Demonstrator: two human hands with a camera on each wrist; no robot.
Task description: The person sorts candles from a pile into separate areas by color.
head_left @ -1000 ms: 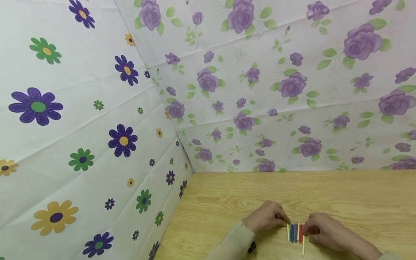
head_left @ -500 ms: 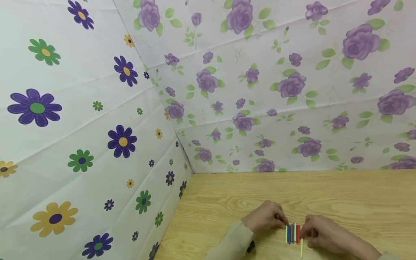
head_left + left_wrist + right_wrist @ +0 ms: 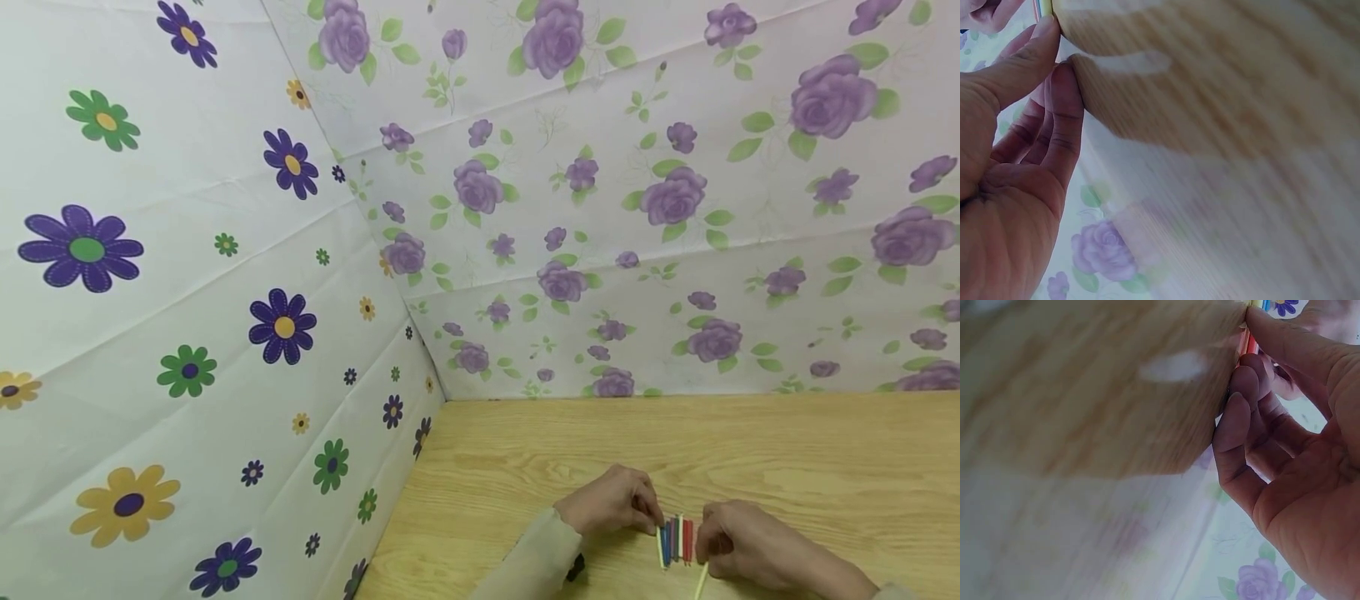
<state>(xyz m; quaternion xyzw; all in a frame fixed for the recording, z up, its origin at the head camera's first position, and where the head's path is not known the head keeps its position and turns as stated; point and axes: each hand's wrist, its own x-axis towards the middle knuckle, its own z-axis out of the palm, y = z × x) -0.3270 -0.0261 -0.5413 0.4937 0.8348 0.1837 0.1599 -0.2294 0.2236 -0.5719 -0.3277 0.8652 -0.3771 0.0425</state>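
Note:
Several thin coloured sticks lie side by side on the table: yellow, blue, purple, green, white and red. At the row's left end, my left hand pinches the upper end of a yellow stick; the left wrist view shows the thumb against this yellow stick. Just right of the red sticks, my right hand holds another yellow stick that points down toward me, its upper part hidden by the fingers. In the right wrist view, the right fingertips are low at the tabletop beside a red stick.
The wood-grain table meets a purple-rose sheet at the back. A flowered white sheet borders it on the left. A small black object shows beside the left sleeve.
The right hand's yellow stick has tilted and come away from the red sticks, leaving a small gap. The row has shifted slightly left, and its left sticks now slant.

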